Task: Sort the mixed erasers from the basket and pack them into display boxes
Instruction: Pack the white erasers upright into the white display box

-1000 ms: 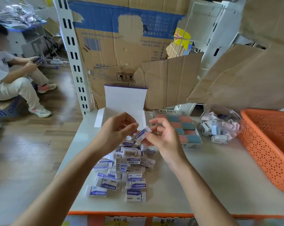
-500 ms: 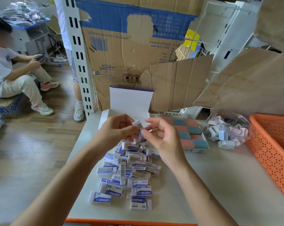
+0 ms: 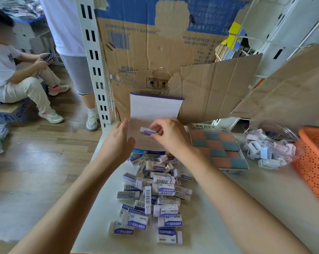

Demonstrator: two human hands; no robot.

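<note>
While the right hand [image 3: 170, 137] pinches one sleeved eraser [image 3: 148, 131] over the open display box [image 3: 155, 109] and the left hand [image 3: 118, 143] hovers flat-fingered beside it, a light fingertip pinch could drop it crooked.

Both bare forearms rise from the bottom of the frame, the left from the lower left corner and the right from the lower right, and converge just above the centre. The left hand [image 3: 117, 143] is flat, fingers straight and together pointing up-frame, thumb spread toward the other hand. The right hand [image 3: 168, 137], just right of it and not touching it, curls its fingers and pinches a small eraser [image 3: 148, 131] at its fingertips.
</note>
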